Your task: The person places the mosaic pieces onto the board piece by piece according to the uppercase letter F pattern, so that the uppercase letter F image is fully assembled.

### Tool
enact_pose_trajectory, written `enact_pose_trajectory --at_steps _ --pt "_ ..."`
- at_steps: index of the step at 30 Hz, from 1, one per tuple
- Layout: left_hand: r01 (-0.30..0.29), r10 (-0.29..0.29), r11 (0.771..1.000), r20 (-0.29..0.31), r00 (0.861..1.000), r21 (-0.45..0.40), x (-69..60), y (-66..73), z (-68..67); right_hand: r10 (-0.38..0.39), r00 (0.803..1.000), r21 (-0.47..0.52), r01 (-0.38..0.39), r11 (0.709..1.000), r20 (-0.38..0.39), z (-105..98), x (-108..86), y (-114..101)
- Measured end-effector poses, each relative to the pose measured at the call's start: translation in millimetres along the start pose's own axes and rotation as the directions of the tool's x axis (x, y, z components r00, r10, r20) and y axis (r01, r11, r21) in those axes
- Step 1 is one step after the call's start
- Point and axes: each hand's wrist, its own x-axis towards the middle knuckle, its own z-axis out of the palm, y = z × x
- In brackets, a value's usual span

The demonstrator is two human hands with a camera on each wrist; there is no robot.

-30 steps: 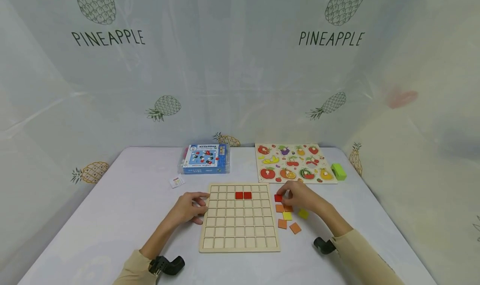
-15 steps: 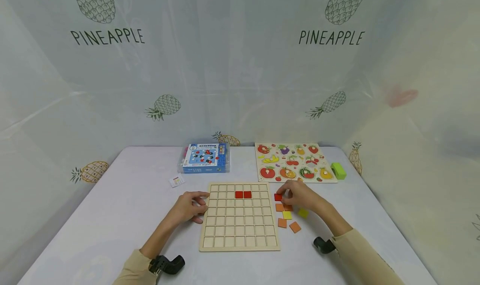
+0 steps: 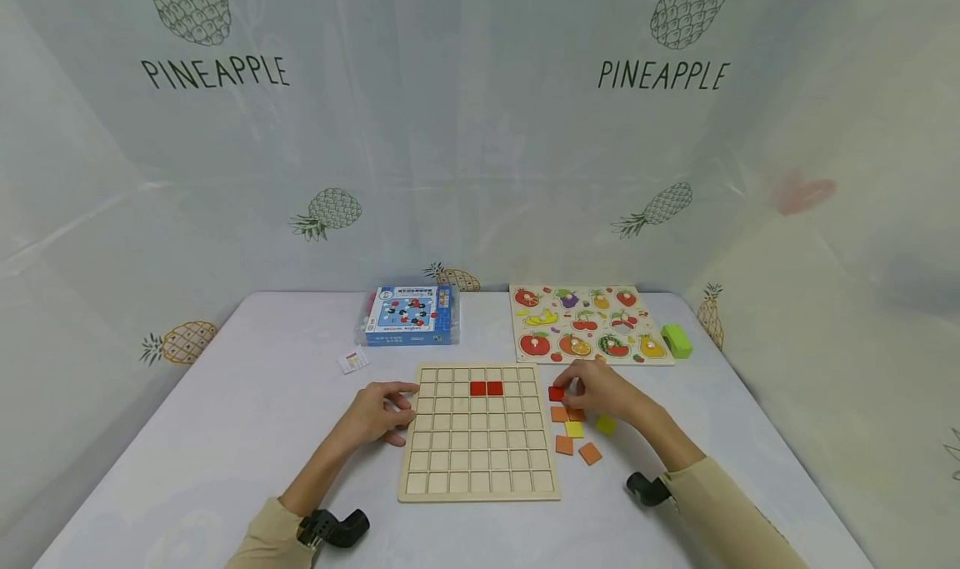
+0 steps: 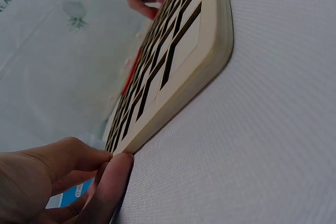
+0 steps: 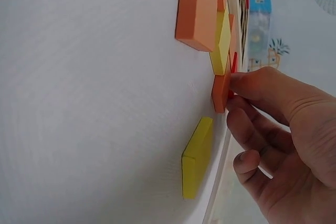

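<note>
grid board [image 3: 480,497]: lies flat in front of you, the centre of your clock.
left hand [image 3: 372,413]: at ten o'clock, your fingers part-bent, lightly gripping the rim, probably to stop the board sliding.
right hand [image 3: 600,388]: just off the rim at two o'clock, your fingertips nearly together in a pinch on one red tile [image 3: 556,394]; holding its edge likely leaves the face free.
red tile: beside the board; whether it is raised off the table [image 3: 187,452], i cannot tell.
two red tiles [image 3: 477,388]: in neighbouring cells toward twelve o'clock, the dividers presumably keeping them square.
orange tiles [image 3: 564,445], yellow tiles [image 3: 573,429]: three to four o'clock, seemingly within your right hand's easy reach.
fruit board [image 3: 592,326], blue box [image 3: 408,317]: one and eleven o'clock, seemingly parked aside.
</note>
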Motion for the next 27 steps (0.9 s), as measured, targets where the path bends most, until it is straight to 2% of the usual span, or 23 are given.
enact_pose_trajectory --at_steps 12,19,23,27 --pt "0.004 -0.004 1.0 0.005 1.0 -0.01 -1.7 1.0 -0.7 -0.017 1.0 0.021 0.018 1.0 -0.012 -0.6 5.2 -9.1" --pt "0.0 0.0 1.0 0.007 1.0 -0.005 -3.0 -2.0 -1.1 -0.074 0.997 0.007 0.074 0.997 -0.007 4.9 15.1 -20.9" --pt "-0.012 0.012 1.0 0.012 1.0 -0.017 -0.2 -5.2 -1.4 -0.134 0.991 -0.026 0.134 0.991 -0.012 8.1 22.0 -29.7" --pt "-0.02 0.021 0.999 0.019 1.0 -0.027 2.2 -7.2 -1.5 -0.164 0.987 -0.014 0.164 0.986 0.0 11.6 29.6 -39.3"
